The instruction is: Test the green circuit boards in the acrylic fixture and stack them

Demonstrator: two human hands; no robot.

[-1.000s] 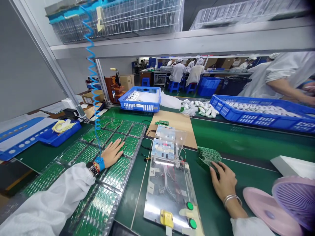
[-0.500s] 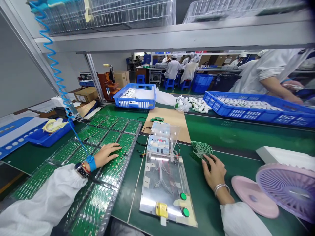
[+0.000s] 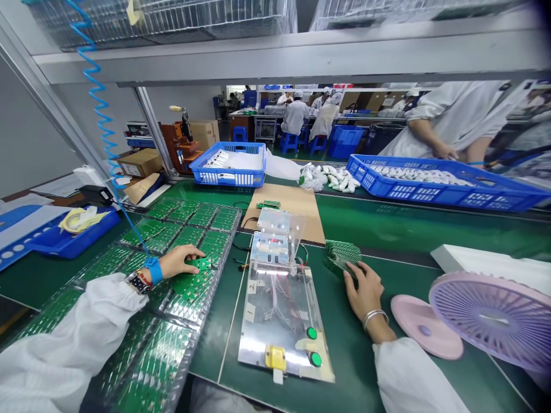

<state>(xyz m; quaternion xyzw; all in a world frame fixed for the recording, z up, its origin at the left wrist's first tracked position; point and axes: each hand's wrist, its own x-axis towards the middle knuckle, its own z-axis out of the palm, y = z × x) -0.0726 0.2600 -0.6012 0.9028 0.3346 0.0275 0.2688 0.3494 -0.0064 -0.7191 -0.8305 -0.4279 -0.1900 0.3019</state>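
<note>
Two hands at work on a green bench. Left hand (image 3: pixel 181 261), blue wrist strap on, fingers pinching a small green circuit board (image 3: pixel 202 264) just above the clear trays of boards (image 3: pixel 189 287). Right hand (image 3: pixel 364 287) lies palm down, fingers loosely curled against a fanned stack of green boards (image 3: pixel 342 254), grasping nothing firmly. Test fixture (image 3: pixel 279 304) with a clear cover and two green buttons sits between the hands. Pink fan (image 3: pixel 491 318) near the right forearm. Blue basket (image 3: pixel 230 163) farther back; a co-worker's arm (image 3: pixel 430 140) over another blue crate (image 3: pixel 434 183).
</note>
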